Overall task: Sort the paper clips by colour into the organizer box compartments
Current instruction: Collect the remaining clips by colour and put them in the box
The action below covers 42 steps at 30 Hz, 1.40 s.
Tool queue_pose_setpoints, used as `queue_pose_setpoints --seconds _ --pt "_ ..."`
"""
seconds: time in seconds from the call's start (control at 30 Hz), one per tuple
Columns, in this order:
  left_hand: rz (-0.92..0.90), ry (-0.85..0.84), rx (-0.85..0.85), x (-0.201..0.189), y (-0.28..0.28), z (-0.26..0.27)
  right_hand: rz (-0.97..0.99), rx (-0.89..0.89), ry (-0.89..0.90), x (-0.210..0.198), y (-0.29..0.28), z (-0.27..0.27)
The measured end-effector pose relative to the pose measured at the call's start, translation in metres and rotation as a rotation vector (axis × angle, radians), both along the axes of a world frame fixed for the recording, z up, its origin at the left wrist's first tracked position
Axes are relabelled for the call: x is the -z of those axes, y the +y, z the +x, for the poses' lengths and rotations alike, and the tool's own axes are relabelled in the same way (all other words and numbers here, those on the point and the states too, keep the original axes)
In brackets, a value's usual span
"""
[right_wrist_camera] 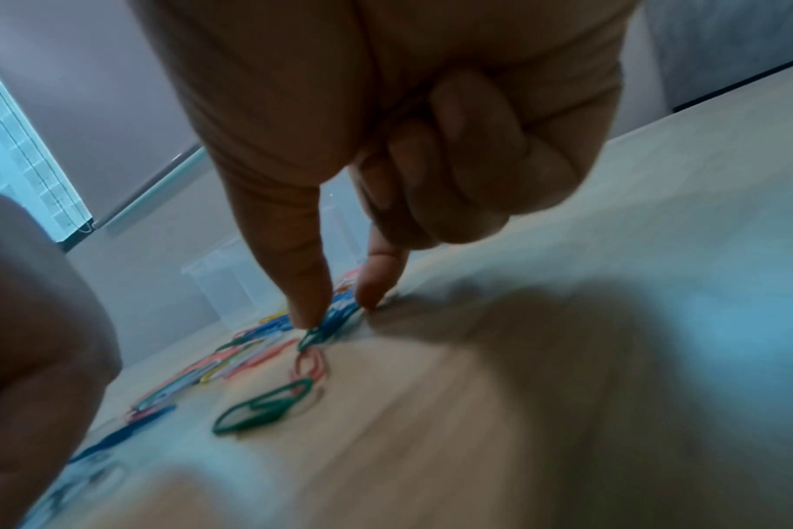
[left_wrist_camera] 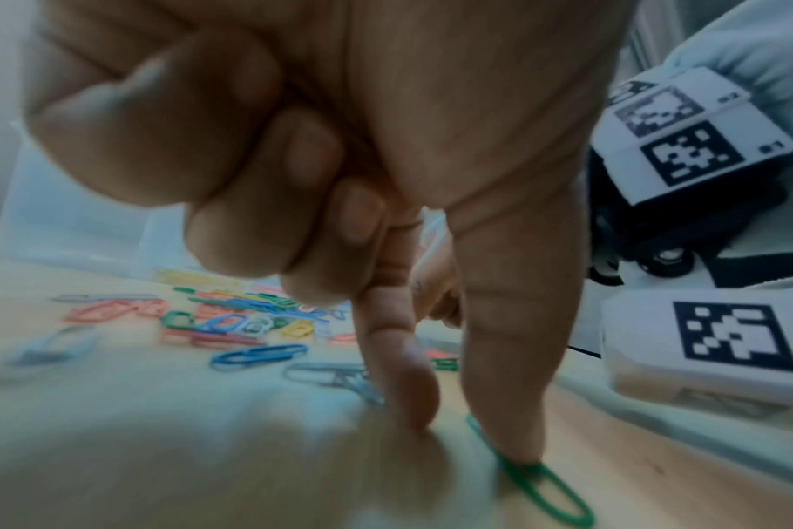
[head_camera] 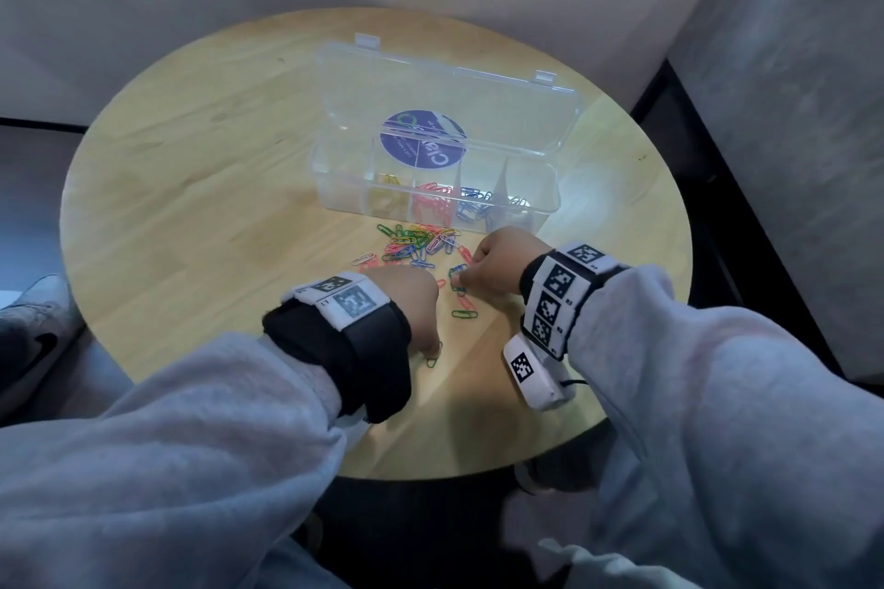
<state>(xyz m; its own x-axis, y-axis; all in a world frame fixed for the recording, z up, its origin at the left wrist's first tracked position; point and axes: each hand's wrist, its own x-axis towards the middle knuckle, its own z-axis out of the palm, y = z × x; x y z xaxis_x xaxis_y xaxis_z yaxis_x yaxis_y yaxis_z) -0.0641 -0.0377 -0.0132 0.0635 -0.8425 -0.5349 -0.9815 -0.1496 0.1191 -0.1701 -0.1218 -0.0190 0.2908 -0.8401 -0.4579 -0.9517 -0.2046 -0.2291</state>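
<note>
A clear organizer box (head_camera: 330, 187) stands open at the table's far side, with yellow, pink, blue and white clips in separate compartments. Mixed paper clips (head_camera: 416, 244) lie in a pile in front of it. My left hand (head_camera: 433, 352) is near the front of the pile. Its thumb (left_wrist_camera: 517, 422) presses a green clip (left_wrist_camera: 562, 501) onto the wood, its index tip rests beside it, and the other fingers are curled. My right hand (head_camera: 459, 277) pinches a green clip (right_wrist_camera: 313, 336), tangled with blue ones, between thumb and index (right_wrist_camera: 338, 313). Another green clip (head_camera: 464, 314) lies loose between the hands.
The round wooden table (head_camera: 191, 187) has bare wood on the left and right. The box lid (head_camera: 502, 105), with a purple sticker, stands up behind the compartments. A shoe (head_camera: 38, 316) shows beyond the table's left edge.
</note>
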Motion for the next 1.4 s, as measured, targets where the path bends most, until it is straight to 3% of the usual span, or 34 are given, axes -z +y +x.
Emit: queue_pose_setpoints --seconds 0.1,0.33,0.57,0.73,0.9,1.13,1.4 --pt "0.006 -0.008 0.011 0.001 0.0 -0.001 0.004 0.013 0.022 0.001 -0.003 0.003" --pt "0.017 0.004 0.03 0.003 0.0 0.0 0.132 0.13 -0.11 0.001 -0.005 -0.008" --pt "0.063 -0.015 0.05 -0.001 0.002 -0.001 0.075 0.083 -0.025 0.002 -0.003 -0.015" --pt "0.075 -0.06 0.098 -0.004 0.004 -0.002 0.053 0.073 -0.116 0.003 -0.001 -0.004" --pt "0.069 0.007 0.04 -0.004 0.004 0.006 0.003 0.047 -0.03 0.008 -0.004 0.004" --pt "-0.021 0.336 -0.193 -0.029 -0.009 0.05 -0.008 0.005 0.069 0.006 -0.003 0.011" --pt "-0.139 0.934 -0.634 -0.041 -0.01 0.078 0.034 -0.076 0.208 0.009 -0.002 0.012"
